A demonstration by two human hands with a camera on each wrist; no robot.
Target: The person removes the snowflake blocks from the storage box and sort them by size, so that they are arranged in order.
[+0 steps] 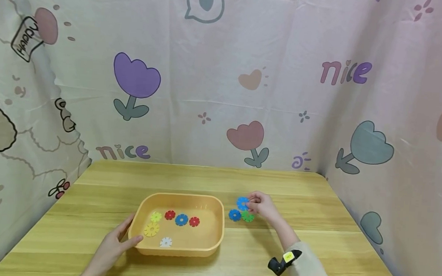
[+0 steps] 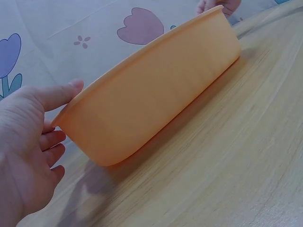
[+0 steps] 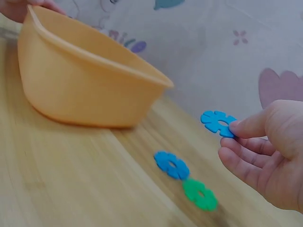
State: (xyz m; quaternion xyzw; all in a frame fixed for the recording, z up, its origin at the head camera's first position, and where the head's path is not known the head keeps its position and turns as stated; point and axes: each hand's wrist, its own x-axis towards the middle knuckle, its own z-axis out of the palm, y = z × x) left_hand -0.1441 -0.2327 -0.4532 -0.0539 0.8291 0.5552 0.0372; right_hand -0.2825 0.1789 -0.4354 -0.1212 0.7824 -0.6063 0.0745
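My left hand [image 1: 112,245] grips the left rim of a light orange plastic basin [image 1: 179,252], thumb over the rim and fingers against the outside wall in the left wrist view. Off the basin's right side, my right hand [image 1: 263,206] pinches a blue notched snowflake disc [image 3: 213,118] between thumb and fingers, held above the table. Beneath it a second blue disc [image 3: 164,161] and a green disc [image 3: 193,189] lie side by side on the wood.
Inside the basin lie a yellow disc [image 1: 148,230], a lime disc [image 1: 155,216], two red discs, a blue disc [image 1: 178,217] and a white disc [image 1: 166,244]. A patterned curtain [image 1: 194,70] hangs behind the wooden table [image 1: 278,182].
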